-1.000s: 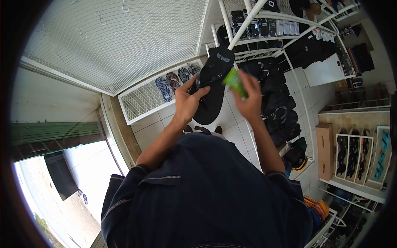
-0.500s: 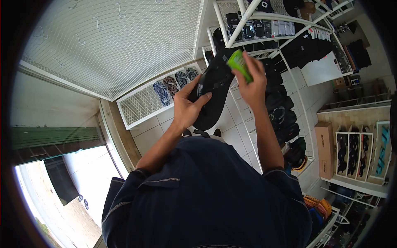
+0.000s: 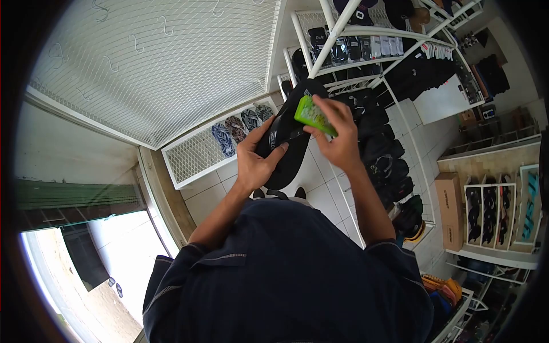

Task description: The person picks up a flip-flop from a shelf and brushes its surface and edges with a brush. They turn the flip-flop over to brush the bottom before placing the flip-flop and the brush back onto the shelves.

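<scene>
My left hand (image 3: 255, 163) grips a black flip-flop (image 3: 293, 163) by its edge near the straps, with the thumb on the upper side. The sole is tilted up and away from my body. In my right hand (image 3: 341, 137) is a bright green hand-sized block (image 3: 312, 117) with a printed face, and it lies over the toe half of the flip-flop. Whether the block's underside touches the footbed cannot be made out. Light lettering shows on the strap beside my left fingers.
Patterned flip-flops (image 3: 224, 140) sit on a white mesh shelf (image 3: 186, 163) ahead. Black caps (image 3: 386, 171) line a rack on the right, below packaged socks (image 3: 360, 48). Farther right are a cardboard box (image 3: 450, 211) and a sunglasses display (image 3: 489, 214). A doorway opens at lower left.
My right hand has drawn the green block nearer to me and slightly left along the flip-flop. The flip-flop and my left hand have shifted slightly down in view.
</scene>
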